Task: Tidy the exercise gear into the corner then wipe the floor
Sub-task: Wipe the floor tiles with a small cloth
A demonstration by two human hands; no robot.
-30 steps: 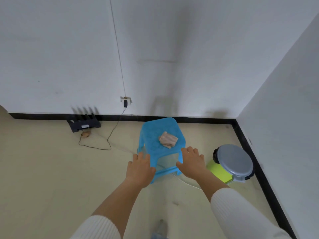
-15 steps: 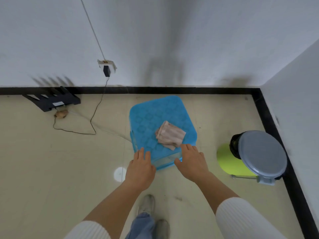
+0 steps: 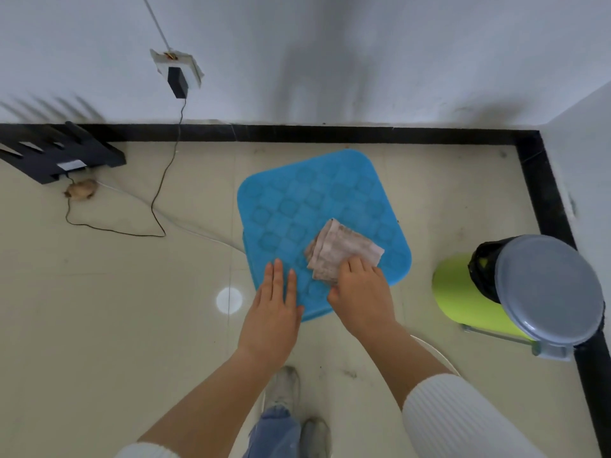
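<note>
On the blue stool [image 3: 297,200], with the left hand [image 3: 272,312] laid flat, fingers straight, and the right hand [image 3: 360,292] curled over the near edge of the folded cloth [image 3: 344,246], pinch every layer together and lift cleanly, steadying the stool.

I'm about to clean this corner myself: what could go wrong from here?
The left hand rests flat near the stool's front edge, so it might tip. The cloth, held by the right hand, lies near that edge and could slide off. The thin black cable trails across the floor beside the stool and could catch a foot.
</note>
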